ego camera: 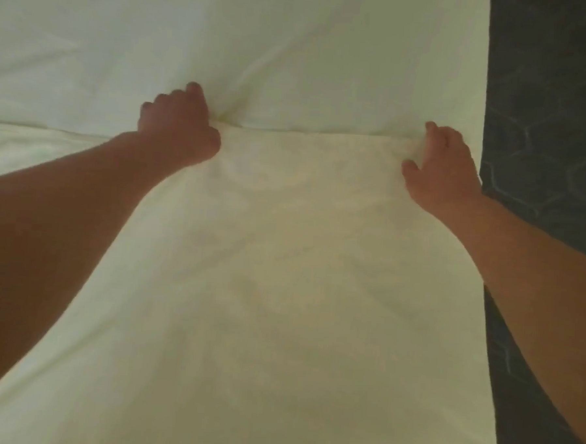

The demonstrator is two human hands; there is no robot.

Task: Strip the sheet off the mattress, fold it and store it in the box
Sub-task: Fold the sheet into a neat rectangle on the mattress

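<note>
A dark surface (549, 99) with pale hexagon lines, dimly lit.

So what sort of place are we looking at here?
Probably a bedroom, though little shows: a pale sheet spread flat, the left hand and right hand gripping its folded edge, and a dark hexagon-patterned surface beside it, perhaps a bare mattress.

The sheet (283, 255) runs off the top and left edges. Fingertips of the left hand (179, 127) and right hand (440, 165) are buried in its fold. The dark patterned surface (545, 116) at right is too blurred to name.
</note>
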